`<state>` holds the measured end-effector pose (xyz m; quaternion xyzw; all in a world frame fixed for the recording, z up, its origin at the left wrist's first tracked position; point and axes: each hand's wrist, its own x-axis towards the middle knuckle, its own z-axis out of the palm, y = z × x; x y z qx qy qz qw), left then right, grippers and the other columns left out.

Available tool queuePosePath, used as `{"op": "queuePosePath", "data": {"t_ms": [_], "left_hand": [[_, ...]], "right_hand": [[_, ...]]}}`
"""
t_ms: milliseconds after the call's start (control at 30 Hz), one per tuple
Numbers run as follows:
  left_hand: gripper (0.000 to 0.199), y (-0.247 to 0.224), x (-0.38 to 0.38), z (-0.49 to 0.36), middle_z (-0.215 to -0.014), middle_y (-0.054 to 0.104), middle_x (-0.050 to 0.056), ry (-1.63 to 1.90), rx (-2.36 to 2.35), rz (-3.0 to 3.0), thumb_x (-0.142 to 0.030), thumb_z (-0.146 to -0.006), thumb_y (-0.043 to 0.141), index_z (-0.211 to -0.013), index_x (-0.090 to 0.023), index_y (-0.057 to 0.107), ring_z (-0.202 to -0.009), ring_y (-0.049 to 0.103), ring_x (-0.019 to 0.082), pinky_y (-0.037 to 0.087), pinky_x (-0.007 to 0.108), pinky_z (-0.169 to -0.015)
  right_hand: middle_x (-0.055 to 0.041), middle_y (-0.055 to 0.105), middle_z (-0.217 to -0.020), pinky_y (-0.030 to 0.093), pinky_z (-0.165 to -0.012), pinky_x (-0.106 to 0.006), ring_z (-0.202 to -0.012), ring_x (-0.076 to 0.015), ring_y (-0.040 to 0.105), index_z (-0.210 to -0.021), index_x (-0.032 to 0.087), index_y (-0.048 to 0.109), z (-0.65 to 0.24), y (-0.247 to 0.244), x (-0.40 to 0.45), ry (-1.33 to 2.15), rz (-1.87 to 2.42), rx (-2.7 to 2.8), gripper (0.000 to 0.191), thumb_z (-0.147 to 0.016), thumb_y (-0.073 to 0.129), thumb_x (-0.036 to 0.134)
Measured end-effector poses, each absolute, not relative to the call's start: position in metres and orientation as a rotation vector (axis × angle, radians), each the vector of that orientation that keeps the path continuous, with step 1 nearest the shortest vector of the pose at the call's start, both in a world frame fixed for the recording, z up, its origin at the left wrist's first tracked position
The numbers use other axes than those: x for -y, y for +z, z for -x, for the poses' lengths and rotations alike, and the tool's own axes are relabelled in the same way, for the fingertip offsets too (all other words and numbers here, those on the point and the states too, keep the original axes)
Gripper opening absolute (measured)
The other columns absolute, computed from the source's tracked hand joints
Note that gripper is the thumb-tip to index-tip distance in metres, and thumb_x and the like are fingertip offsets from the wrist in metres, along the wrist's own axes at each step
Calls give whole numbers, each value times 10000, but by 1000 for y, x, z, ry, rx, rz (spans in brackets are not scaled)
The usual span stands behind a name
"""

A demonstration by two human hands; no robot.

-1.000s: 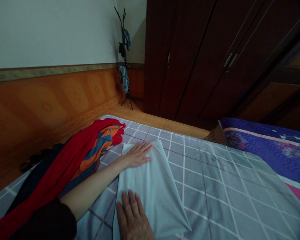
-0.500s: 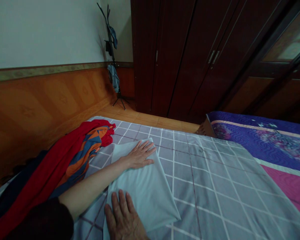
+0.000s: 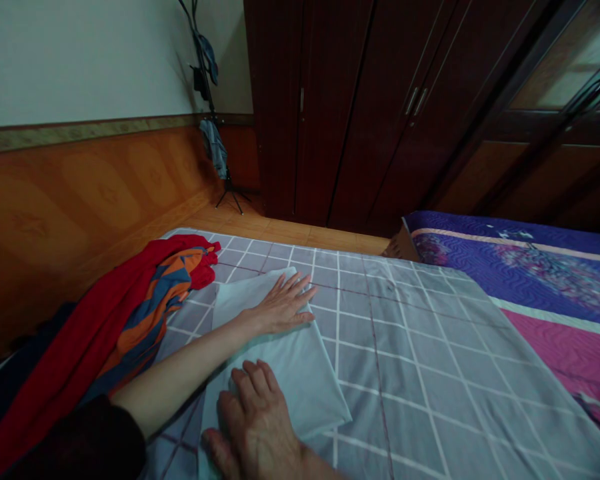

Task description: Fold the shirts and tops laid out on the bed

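Left hand [image 3: 283,308] flat, fingers spread on the far end of the smooth, pale folded cloth [image 3: 307,380]; right hand [image 3: 264,427] bent over its near part, fingers together, thumb apart. Checked bedsheet [image 3: 405,333] lies open rightward; crumpled red fabric [image 3: 105,317] bunches left, quilted bedding [image 3: 480,263] past the sheet's edge.

Left arm [image 3: 190,380]: I am wearing a dark, near-black sleeve [image 3: 90,437], its rounded edge ending partway up. Beyond it, arm and left hand [image 3: 283,305] are showing bare. My right hand [image 3: 263,420] is also showing bare, faint ridges and creases lining its back.
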<state>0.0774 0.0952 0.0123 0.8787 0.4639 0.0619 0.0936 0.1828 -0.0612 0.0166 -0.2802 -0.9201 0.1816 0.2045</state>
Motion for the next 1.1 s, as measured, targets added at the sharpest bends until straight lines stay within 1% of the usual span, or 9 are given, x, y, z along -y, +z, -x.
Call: {"op": "queuePosePath", "data": {"t_ms": [33,100,233,300,367,533,733,867,1100], "left_hand": [[694,11,-96,-77,-1569,105,78,183,-1381,-2614,-651,-908,241,-1480,-261,193,-1435,-6,276,-4,516,-1132],[682,6,-97,-77,-1566,127,74,156,-1394,-2605,-645,-913,234,-1477,-263,204,-1435,0,276,-7,517,-1132],[673,0,-99,-76,-1562,149,71,113,-1404,-2592,-632,-919,242,-1481,-265,187,-1435,6,274,0,526,-1130],[679,3,-97,-78,-1561,148,81,109,-1414,-2586,-628,-917,268,-1480,-256,192,-1434,11,285,1,538,-1127],[693,8,-91,-83,-1562,139,95,128,-1383,-2596,-631,-913,279,-1482,-245,190,-1433,8,292,7,542,-1126],[702,15,-74,-98,-1560,148,85,157,-1160,-2630,-651,-905,263,-1482,-259,190,-1436,23,273,19,522,-1138],[747,23,-71,-99,-1555,148,115,155,-1139,-2588,-671,-892,266,-1486,-225,186,-1433,43,291,56,530,-1139],[764,32,-63,-106,-1558,140,111,189,-1041,-2641,-672,-879,321,-1484,-225,191,-1431,40,302,56,536,-1139],[749,22,-52,-122,-1551,172,117,169,-921,-2695,-646,-879,374,-1469,-204,246,-1434,35,274,-2,503,-1148]], "right_hand": [[-170,516,-1322,303,-1081,-502,-1270,-317,413,-1098,133,608,-184,18,57,517,840,2561,411,-896,478,466],[-206,464,-1369,289,-1082,-532,-1307,-354,362,-1185,95,577,-185,16,50,543,955,2560,498,-906,449,487],[-255,251,-1484,231,-1105,-561,-1380,-391,170,-1417,24,332,-187,9,43,605,1029,2613,759,-898,413,572],[-263,203,-1493,205,-1115,-558,-1386,-387,126,-1431,13,298,-187,9,44,635,1019,2641,762,-912,391,562],[-266,206,-1490,197,-1118,-555,-1384,-390,112,-1417,10,327,-187,12,48,655,970,2664,742,-914,397,551],[-257,227,-1484,240,-1112,-512,-1382,-376,157,-1430,78,321,-186,12,58,666,666,2754,789,-847,528,566],[-233,191,-1502,236,-1112,-506,-1381,-381,164,-1449,125,302,-185,2,61,650,670,2785,806,-824,568,559],[-220,210,-1507,236,-1112,-516,-1384,-376,176,-1449,116,299,-183,1,60,615,650,2791,794,-839,532,569],[-199,294,-1486,280,-1092,-527,-1346,-359,297,-1439,104,324,-178,3,59,625,659,2805,805,-835,496,608]]}}
